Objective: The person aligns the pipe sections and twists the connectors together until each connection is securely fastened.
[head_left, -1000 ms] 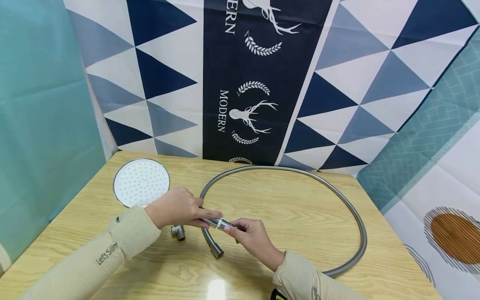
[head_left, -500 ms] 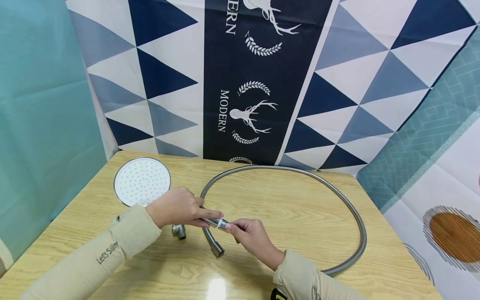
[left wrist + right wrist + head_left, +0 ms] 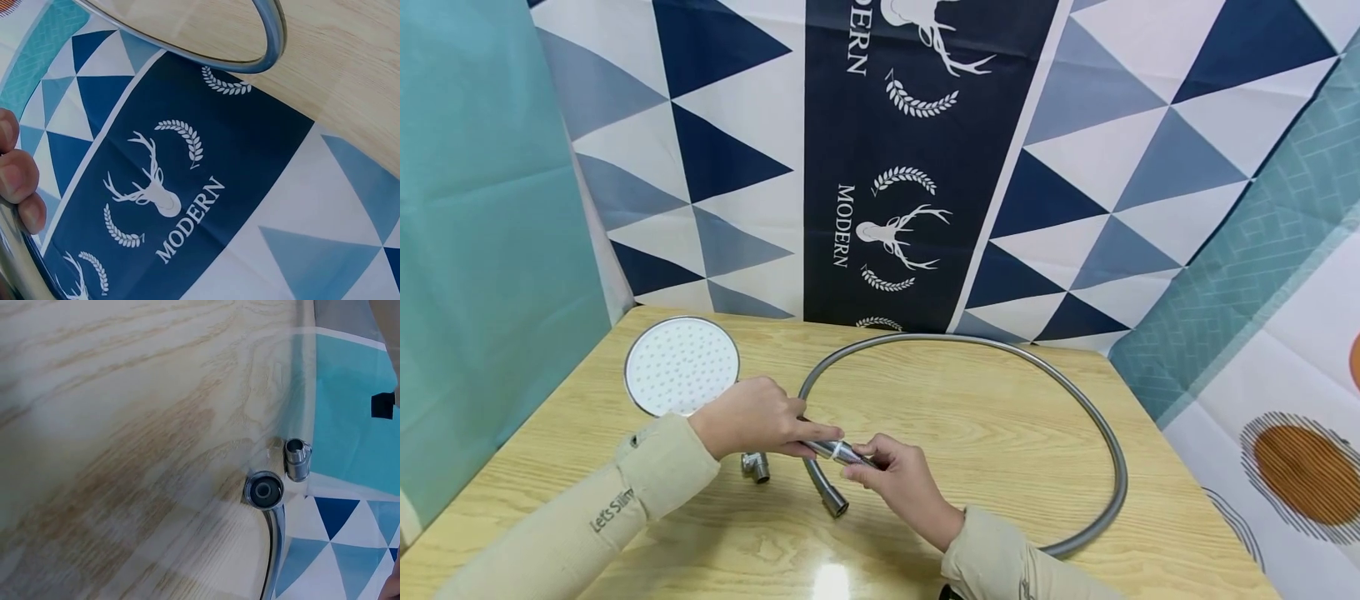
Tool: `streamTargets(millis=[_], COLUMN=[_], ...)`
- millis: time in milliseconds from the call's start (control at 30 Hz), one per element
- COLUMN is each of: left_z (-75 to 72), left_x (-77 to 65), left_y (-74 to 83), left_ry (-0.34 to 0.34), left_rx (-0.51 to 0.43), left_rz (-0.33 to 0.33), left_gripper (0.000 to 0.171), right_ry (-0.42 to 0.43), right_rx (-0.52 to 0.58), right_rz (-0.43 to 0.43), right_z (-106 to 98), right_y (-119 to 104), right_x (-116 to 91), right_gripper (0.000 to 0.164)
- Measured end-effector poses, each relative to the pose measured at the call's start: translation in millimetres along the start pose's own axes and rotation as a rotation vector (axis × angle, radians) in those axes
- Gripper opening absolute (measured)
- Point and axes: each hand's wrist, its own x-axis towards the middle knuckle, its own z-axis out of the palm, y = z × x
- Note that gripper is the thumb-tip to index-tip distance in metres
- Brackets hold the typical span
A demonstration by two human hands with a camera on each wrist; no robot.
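In the head view my left hand [image 3: 752, 421] grips a chrome tube [image 3: 822, 447] that looks like the handle of the round white-faced shower head [image 3: 682, 365]; my hand hides where they join. A white ring [image 3: 837, 452] shows at the tube's end. Against it sits the tapered metal nut [image 3: 850, 456] of the grey shower hose [image 3: 1111, 433], held between the thumb and fingers of my right hand [image 3: 898, 479]. The hose's other end [image 3: 833, 502] lies free in front of my hands. In the left wrist view, fingers [image 3: 17, 178] curl by the chrome tube [image 3: 15, 256].
A small chrome T-shaped fitting [image 3: 756, 467] lies on the wooden table [image 3: 970, 417], left of the free hose end. It also stands beside that end in the right wrist view [image 3: 297, 460]. The hose loops across the back right. Patterned cloth [image 3: 895, 167] hangs behind the table.
My right thumb and fingers have shifted on the hose end, and more of the tapered nut now shows. My left hand stays nearly in place. The head view has shifted slightly.
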Motion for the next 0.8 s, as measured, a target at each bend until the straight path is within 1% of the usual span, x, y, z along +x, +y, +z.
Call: streamTargets(millis=[100, 200, 500, 667, 800], left_z=[-0.3, -0.4, 0.2, 0.8, 0.1], left_x=[0.2, 0.1, -1.9, -2.5, -1.8], left_y=[0.5, 0.7, -0.6, -0.8, -1.1], left_ry=[-0.005, -0.001, 0.003, 0.022, 0.023], left_rx=[0.01, 0.011, 0.027, 0.027, 0.016], left_rz=[-0.004, -0.004, -0.006, 0.0, -0.003], left_gripper=[0.036, 0.037, 0.037, 0.039, 0.039], right_ry=[-0.015, -0.025, -0.001, 0.008, 0.017], right_rx=[-0.029, -0.045, -0.023, -0.024, -0.032], right_rz=[-0.014, -0.023, 0.006, 0.007, -0.003], right_z=[-0.7, -1.2, 1.3, 1.3, 0.7], right_y=[1.0, 2.1, 4.3, 5.4, 5.3], right_x=[-0.5, -0.8, 2.4, 3.1, 3.2], right_gripper=[0.019, 0.016, 0.016, 0.017, 0.019])
